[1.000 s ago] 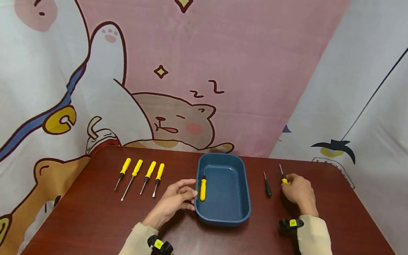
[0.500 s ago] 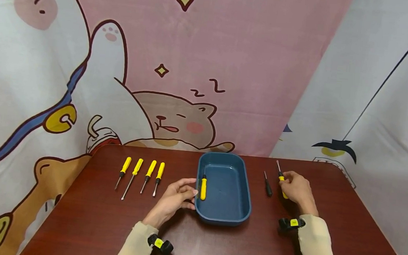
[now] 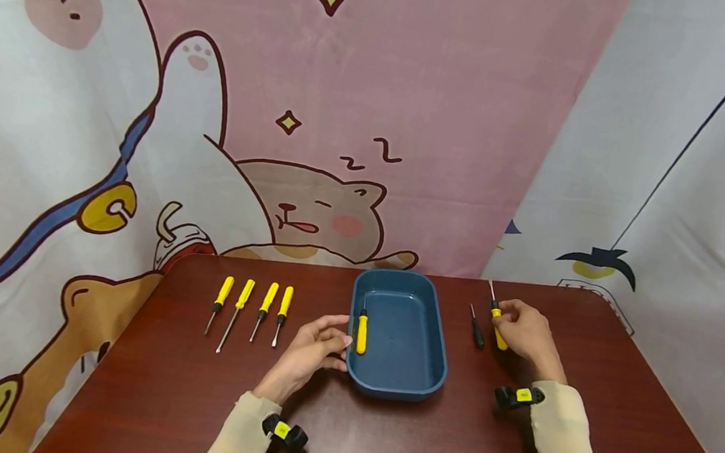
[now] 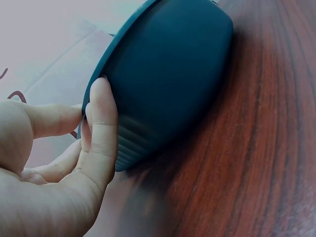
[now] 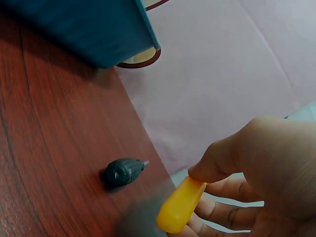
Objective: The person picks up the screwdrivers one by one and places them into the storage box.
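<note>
My left hand point(image 3: 311, 350) pinches the left rim of a blue plastic tray point(image 3: 397, 386), with fingers on both sides of its edge in the left wrist view. Inside the tray, along its left wall, lies a yellow-handled screwdriver point(image 3: 362, 334). On the right, my right hand point(image 3: 526, 334) pinches another screwdriver point(image 3: 498, 330) by its yellow handle, its shaft pointing away from me. The right wrist view shows the end of that yellow handle point(image 5: 180, 207) between thumb and fingers. Just left of it a small black screwdriver point(image 3: 477, 333) lies on the table.
Several yellow-handled screwdrivers point(image 3: 243, 295) lie in a row left of the tray, handles toward the back. The dark red wooden table point(image 3: 395, 445) ends at a cartoon-printed cloth point(image 3: 462, 120) behind it.
My right hand has drawn the yellow-handled screwdriver slightly left, nearer the black one, and more of its handle shows. My left hand and the tray stay where they were.
</note>
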`<state>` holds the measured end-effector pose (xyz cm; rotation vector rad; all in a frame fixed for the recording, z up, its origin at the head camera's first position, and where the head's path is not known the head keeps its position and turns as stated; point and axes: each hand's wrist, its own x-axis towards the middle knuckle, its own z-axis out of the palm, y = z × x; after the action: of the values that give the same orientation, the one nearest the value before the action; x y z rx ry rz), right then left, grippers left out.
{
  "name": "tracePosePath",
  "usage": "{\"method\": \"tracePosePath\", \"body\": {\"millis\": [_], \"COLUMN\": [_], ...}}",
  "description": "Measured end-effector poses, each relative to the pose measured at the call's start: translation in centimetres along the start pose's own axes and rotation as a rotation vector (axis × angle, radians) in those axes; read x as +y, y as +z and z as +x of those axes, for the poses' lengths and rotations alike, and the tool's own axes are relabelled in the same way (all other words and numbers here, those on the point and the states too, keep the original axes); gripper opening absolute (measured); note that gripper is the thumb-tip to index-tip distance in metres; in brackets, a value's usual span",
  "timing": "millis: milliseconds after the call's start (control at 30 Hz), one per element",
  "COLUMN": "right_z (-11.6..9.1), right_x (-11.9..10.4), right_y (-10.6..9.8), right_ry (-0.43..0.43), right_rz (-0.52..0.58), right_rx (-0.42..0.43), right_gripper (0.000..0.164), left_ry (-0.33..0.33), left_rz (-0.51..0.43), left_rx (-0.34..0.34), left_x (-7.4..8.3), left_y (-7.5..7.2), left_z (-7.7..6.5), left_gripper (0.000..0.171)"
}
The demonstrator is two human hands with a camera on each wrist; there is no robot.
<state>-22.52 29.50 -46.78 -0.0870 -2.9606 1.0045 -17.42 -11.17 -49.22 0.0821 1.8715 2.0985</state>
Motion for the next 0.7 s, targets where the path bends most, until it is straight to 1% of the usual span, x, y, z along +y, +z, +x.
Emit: {"method": "tracePosePath", "body": {"millis": [167,433,700], "right_z": [0.0,0.1,-0.2], "right_x": [-0.5,-1.3,-2.1], "right_y": [0.1,0.0,-0.1], "right_ry": [-0.012,0.005,-0.016], "right_rz": [0.025,0.064,0.087], "right_rx": [0.001,-0.005,-0.004], "right_gripper": [0.044,0.044,0.042], "left_ry": [0.004,-0.007,-0.015], "left_rz": [0.001,-0.005,-0.011], "left_rx": [-0.005,-0.004,-0.006], "left_x": [0.0,0.1,0.1], "left_y": [-0.1,-0.1,-0.1], "left_z": [0.1,0.2,0.2], "left_gripper": [0.048,0.048,0.047]}}
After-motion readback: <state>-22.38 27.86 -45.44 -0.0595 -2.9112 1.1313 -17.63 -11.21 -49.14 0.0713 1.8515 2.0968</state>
